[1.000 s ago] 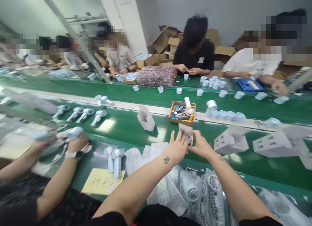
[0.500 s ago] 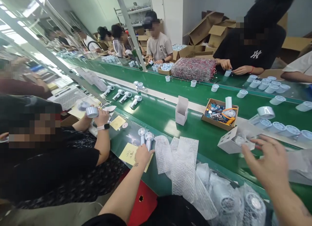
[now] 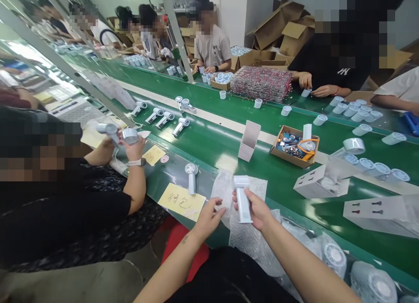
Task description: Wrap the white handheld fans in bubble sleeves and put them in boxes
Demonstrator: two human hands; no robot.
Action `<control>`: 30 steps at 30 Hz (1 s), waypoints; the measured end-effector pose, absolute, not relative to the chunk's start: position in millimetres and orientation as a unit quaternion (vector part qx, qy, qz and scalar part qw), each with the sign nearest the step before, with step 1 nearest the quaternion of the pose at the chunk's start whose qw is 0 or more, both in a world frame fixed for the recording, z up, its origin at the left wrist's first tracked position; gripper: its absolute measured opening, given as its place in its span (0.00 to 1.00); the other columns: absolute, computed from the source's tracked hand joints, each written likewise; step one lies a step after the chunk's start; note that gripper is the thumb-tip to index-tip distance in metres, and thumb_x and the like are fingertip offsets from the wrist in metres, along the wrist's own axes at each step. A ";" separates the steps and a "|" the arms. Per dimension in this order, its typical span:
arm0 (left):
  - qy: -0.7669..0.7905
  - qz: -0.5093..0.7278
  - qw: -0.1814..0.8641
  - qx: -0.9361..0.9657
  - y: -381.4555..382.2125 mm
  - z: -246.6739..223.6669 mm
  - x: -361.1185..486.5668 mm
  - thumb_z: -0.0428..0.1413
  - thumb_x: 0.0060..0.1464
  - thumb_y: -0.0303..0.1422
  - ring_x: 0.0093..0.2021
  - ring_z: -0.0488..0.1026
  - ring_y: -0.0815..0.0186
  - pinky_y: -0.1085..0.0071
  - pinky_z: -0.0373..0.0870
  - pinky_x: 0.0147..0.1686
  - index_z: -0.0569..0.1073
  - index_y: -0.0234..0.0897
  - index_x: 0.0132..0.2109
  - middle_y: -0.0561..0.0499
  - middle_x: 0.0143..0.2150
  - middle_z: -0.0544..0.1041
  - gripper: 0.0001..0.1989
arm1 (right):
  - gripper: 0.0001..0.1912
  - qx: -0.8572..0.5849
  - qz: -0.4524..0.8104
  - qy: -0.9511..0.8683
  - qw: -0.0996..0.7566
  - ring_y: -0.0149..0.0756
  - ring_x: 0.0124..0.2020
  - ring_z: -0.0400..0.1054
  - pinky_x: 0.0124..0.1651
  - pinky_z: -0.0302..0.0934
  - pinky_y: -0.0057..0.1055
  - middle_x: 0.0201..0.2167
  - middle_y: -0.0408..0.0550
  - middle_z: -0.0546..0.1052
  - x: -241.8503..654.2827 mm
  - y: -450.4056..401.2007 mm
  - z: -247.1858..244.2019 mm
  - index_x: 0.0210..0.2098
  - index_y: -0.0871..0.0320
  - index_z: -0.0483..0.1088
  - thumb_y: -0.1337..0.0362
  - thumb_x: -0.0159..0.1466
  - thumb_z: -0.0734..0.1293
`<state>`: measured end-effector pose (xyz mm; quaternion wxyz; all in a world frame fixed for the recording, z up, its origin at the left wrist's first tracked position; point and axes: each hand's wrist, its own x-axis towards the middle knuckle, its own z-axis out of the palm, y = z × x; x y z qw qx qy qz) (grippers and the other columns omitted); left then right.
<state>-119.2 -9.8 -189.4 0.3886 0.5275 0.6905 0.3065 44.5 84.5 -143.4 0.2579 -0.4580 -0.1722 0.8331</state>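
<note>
My right hand [image 3: 260, 209] is wrapped round the pale blue handle of a handheld fan [image 3: 244, 205], its round head pointing away from me. Just left of it is my left hand [image 3: 209, 218], thumb and fingers apart, by the edge of a bubble wrap bag [image 3: 222, 192]; whether it touches the bag I cannot tell. More bubble wrap [image 3: 244, 237] lies under the held fan. Another handheld fan [image 3: 191, 178] rests on the bench beyond a yellow paper with handwriting [image 3: 181, 200]. Several wrapped fans [image 3: 334, 255] lie to the right of my forearm.
Small white boxes [image 3: 317, 183] stand on the green belt [image 3: 209, 150], one open box [image 3: 249, 141] farther left. A cardboard tray [image 3: 294, 146] holds parts and orange-handled tools. Several fans [image 3: 180, 126] lie on the belt. A co-worker at left holds a fan [image 3: 130, 136]; others sit opposite.
One of the two fans by the yellow paper is now in my right hand, over the bubble wrap. My right hand came left from the white box; my left hand moved right, off the fans.
</note>
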 end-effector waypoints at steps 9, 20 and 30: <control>0.722 0.166 0.287 0.608 -4.8 -210.0 -130.7 0.45 0.61 0.28 0.46 0.74 0.57 0.58 0.70 0.51 0.76 0.38 0.42 0.42 0.42 0.79 0.14 | 0.26 -0.394 0.887 -0.171 0.169 0.39 0.32 0.75 0.27 0.69 0.29 0.31 0.45 0.77 108.2 35.1 -125.1 0.46 0.57 0.67 0.57 0.51 0.77; 0.630 0.448 0.492 0.400 -4.8 -108.8 -73.4 0.54 0.51 0.37 0.27 0.65 0.68 0.72 0.65 0.31 0.70 0.36 0.30 0.55 0.23 0.69 0.08 | 0.27 -0.402 0.872 -0.213 0.180 0.38 0.27 0.74 0.22 0.68 0.28 0.30 0.47 0.77 125.0 23.2 -106.2 0.47 0.58 0.63 0.56 0.54 0.74; 0.481 0.431 0.166 0.745 -42.5 -91.1 -27.1 0.47 0.59 0.20 0.35 0.68 0.66 0.70 0.69 0.35 0.68 0.37 0.39 0.49 0.33 0.71 0.09 | 0.31 -0.451 0.819 -0.181 0.304 0.42 0.30 0.75 0.22 0.69 0.33 0.34 0.45 0.77 160.1 -11.3 -80.7 0.47 0.55 0.61 0.59 0.50 0.78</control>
